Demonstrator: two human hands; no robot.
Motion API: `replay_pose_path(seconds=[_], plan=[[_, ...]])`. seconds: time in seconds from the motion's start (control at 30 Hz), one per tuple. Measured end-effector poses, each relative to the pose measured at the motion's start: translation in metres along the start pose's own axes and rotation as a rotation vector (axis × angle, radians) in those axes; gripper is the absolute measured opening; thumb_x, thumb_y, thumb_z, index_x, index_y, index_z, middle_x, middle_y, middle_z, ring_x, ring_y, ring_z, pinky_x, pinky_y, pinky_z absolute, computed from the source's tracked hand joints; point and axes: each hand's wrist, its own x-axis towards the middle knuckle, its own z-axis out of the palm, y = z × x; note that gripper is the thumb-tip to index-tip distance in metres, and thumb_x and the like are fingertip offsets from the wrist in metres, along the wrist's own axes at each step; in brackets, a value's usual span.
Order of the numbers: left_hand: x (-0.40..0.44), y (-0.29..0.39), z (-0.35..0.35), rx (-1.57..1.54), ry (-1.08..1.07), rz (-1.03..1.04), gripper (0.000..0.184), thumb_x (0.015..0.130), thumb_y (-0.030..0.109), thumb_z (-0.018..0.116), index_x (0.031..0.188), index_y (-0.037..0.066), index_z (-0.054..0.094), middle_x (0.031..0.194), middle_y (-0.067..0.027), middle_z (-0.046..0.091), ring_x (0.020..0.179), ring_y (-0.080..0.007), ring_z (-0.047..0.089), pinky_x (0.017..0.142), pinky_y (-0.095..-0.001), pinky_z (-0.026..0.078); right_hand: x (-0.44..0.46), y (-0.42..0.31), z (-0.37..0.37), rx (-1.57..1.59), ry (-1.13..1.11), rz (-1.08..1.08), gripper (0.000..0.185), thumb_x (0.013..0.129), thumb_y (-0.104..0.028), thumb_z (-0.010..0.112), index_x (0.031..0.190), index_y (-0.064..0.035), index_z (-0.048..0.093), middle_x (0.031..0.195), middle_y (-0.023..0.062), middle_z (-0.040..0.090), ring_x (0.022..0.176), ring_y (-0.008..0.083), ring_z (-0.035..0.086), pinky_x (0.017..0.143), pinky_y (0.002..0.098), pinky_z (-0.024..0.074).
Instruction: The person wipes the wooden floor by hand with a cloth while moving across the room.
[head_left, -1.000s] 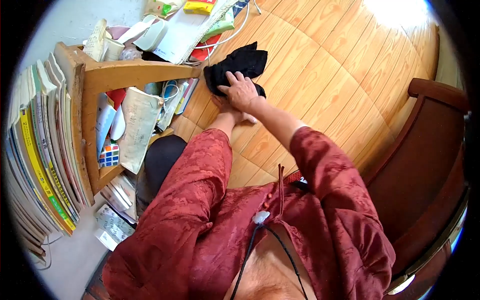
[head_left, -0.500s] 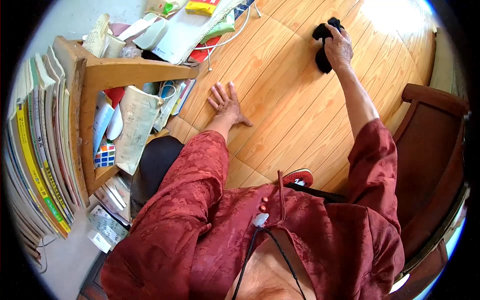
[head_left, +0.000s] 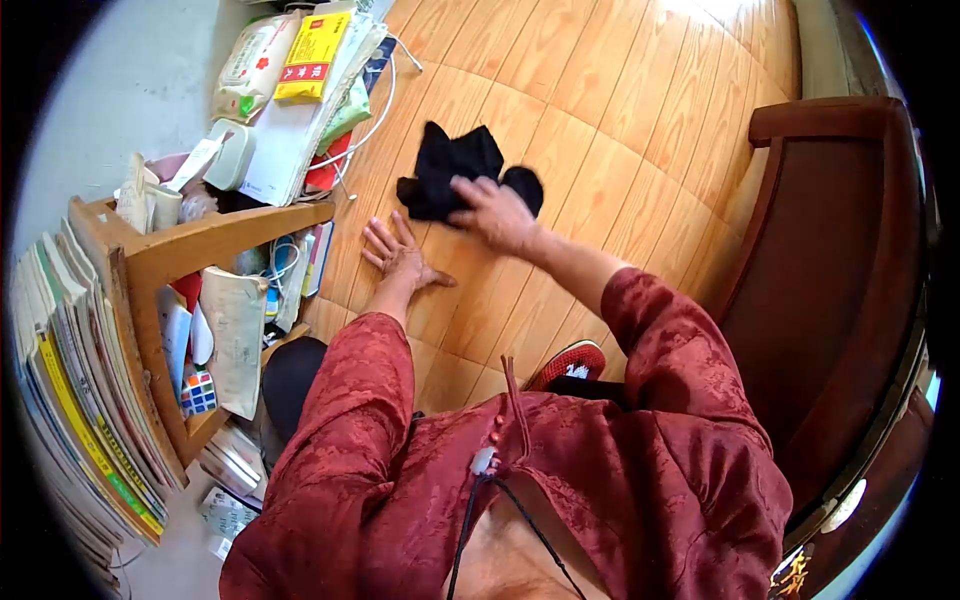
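Note:
A crumpled black cloth (head_left: 440,165) lies on the wood-grain surface in front of me. My right hand (head_left: 498,215) is over its near side, the fingers bent onto the fabric and smeared by motion. Part of the cloth bulges out to the right of that hand. My left hand (head_left: 402,262) rests flat on the same wood-grain surface (head_left: 560,250), its fingers spread and its thumb out to the side. Nothing is in it. It sits a short way nearer to me than the cloth, without touching it.
To my left, a wooden rack (head_left: 215,240) holds books (head_left: 95,400), a puzzle cube (head_left: 198,393) and a cloth pouch (head_left: 232,340). Beyond it are a yellow packet (head_left: 313,57) and a white cable (head_left: 385,110). A dark red wooden chair (head_left: 820,280) stands right; a red shoe (head_left: 572,363) shows near me.
My right hand has swept left and nearer to me with the black cloth, which is now more spread out. My left hand stays flat. The view has shifted to the right.

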Motion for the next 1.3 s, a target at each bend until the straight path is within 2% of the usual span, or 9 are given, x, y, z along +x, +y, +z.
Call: replay_pose_path(seconds=[0.23, 0.33, 0.53, 0.63, 0.73, 0.8, 1.07, 1.17, 1.3], plan=[[0.001, -0.005, 0.003, -0.047, 0.033, 0.049, 0.166, 0.042, 0.057, 0.092, 0.146, 0.009, -0.029, 0.151, -0.0308, -0.026, 0.141, -0.0460, -0.025, 0.112, -0.0625, -0.006, 0.003, 0.160, -0.085, -0.212, 0.100, 0.591, 0.033, 0.086, -0.013, 0.058, 0.114, -0.0267, 0.069, 0.139, 0.0079, 0.047, 0.111, 0.0355, 0.057, 0.094, 0.0415, 0.0496], [-0.002, -0.003, -0.001, -0.045, 0.016, 0.040, 0.166, 0.042, 0.057, 0.092, 0.146, 0.009, -0.028, 0.151, -0.0313, -0.027, 0.141, -0.0455, -0.026, 0.111, -0.0626, -0.008, 0.003, 0.190, -0.134, -0.239, 0.343, 0.652, 0.041, 0.085, -0.007, 0.055, 0.120, -0.0260, 0.065, 0.136, 0.0094, 0.053, 0.117, 0.0328, 0.055, 0.097, 0.0410, 0.0482], [-0.004, 0.000, -0.001, -0.036, 0.023, 0.014, 0.165, 0.043, 0.056, 0.092, 0.147, 0.010, -0.027, 0.152, -0.0293, -0.027, 0.141, -0.0449, -0.024, 0.113, -0.0613, -0.005, -0.050, 0.109, -0.136, -0.160, 0.536, 0.190, 0.036, 0.078, -0.002, 0.060, 0.105, -0.0231, 0.070, 0.125, 0.0069, 0.059, 0.105, 0.0315, 0.059, 0.086, 0.0417, 0.0519], [0.003, -0.005, 0.006, -0.047, 0.040, 0.033, 0.168, 0.040, 0.056, 0.093, 0.147, 0.011, -0.028, 0.152, -0.0290, -0.028, 0.141, -0.0447, -0.024, 0.113, -0.0618, -0.004, -0.119, 0.041, -0.076, -0.085, 0.249, 0.022, 0.038, 0.072, -0.007, 0.065, 0.108, -0.0206, 0.070, 0.137, 0.0128, 0.049, 0.113, 0.0389, 0.051, 0.094, 0.0456, 0.0467], [0.003, -0.003, 0.008, -0.056, 0.052, 0.025, 0.169, 0.038, 0.056, 0.093, 0.146, 0.012, -0.029, 0.152, -0.0288, -0.028, 0.141, -0.0448, -0.025, 0.113, -0.0621, -0.004, -0.190, -0.023, -0.023, 0.126, -0.143, -0.029, 0.034, 0.079, -0.013, 0.058, 0.110, -0.0229, 0.069, 0.134, 0.0123, 0.047, 0.110, 0.0331, 0.051, 0.085, 0.0407, 0.0513], [0.005, -0.002, 0.006, -0.048, 0.054, 0.022, 0.170, 0.037, 0.057, 0.093, 0.146, 0.012, -0.029, 0.152, -0.0283, -0.028, 0.141, -0.0439, -0.025, 0.113, -0.0614, -0.004, -0.210, -0.034, -0.015, 0.165, -0.097, -0.073, 0.034, 0.080, -0.016, 0.057, 0.111, -0.0239, 0.069, 0.133, 0.0115, 0.047, 0.108, 0.0306, 0.052, 0.080, 0.0376, 0.0521], [0.009, -0.004, 0.017, -0.052, 0.067, 0.036, 0.172, 0.037, 0.058, 0.093, 0.144, 0.013, -0.034, 0.151, -0.0281, -0.030, 0.141, -0.0430, -0.027, 0.113, -0.0607, -0.008, -0.154, 0.156, -0.044, -0.194, 0.273, 0.149, 0.031, 0.079, -0.009, 0.059, 0.105, -0.0232, 0.069, 0.130, 0.0151, 0.052, 0.108, 0.0368, 0.056, 0.086, 0.0441, 0.0494], [0.008, -0.005, 0.014, -0.032, 0.057, 0.026, 0.171, 0.038, 0.058, 0.093, 0.143, 0.013, -0.034, 0.150, -0.0285, -0.031, 0.141, -0.0428, -0.027, 0.112, -0.0608, -0.009, -0.114, 0.220, -0.088, -0.335, 0.259, 0.456, 0.038, 0.081, -0.007, 0.057, 0.112, -0.0263, 0.068, 0.126, 0.0121, 0.056, 0.111, 0.0350, 0.055, 0.089, 0.0440, 0.0503], [0.007, -0.005, 0.012, -0.051, 0.054, 0.035, 0.171, 0.038, 0.057, 0.093, 0.143, 0.012, -0.034, 0.150, -0.0288, -0.031, 0.140, -0.0424, -0.028, 0.112, -0.0606, -0.010, -0.083, 0.201, -0.150, -0.426, 0.406, 0.554, 0.041, 0.080, -0.004, 0.058, 0.112, -0.0274, 0.068, 0.126, 0.0081, 0.057, 0.108, 0.0303, 0.058, 0.088, 0.0420, 0.0518]])
